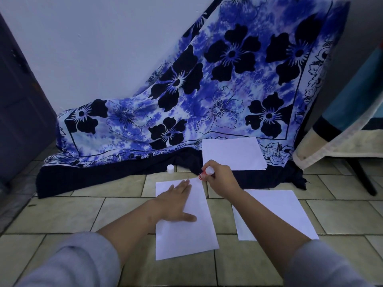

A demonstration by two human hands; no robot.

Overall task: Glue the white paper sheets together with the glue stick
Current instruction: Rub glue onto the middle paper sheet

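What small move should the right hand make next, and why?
Probably draw the glue stick along the right edge of the sheet. The right hand holds it at that sheet's far right corner, and the left hand presses the sheet flat on the tiles.

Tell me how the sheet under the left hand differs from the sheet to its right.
The left hand presses flat on the held sheet; no hand holds the right sheet. The glue stick in the right hand is at the held sheet's far corner, not at the right sheet. Both are white, flat on the tiled floor.
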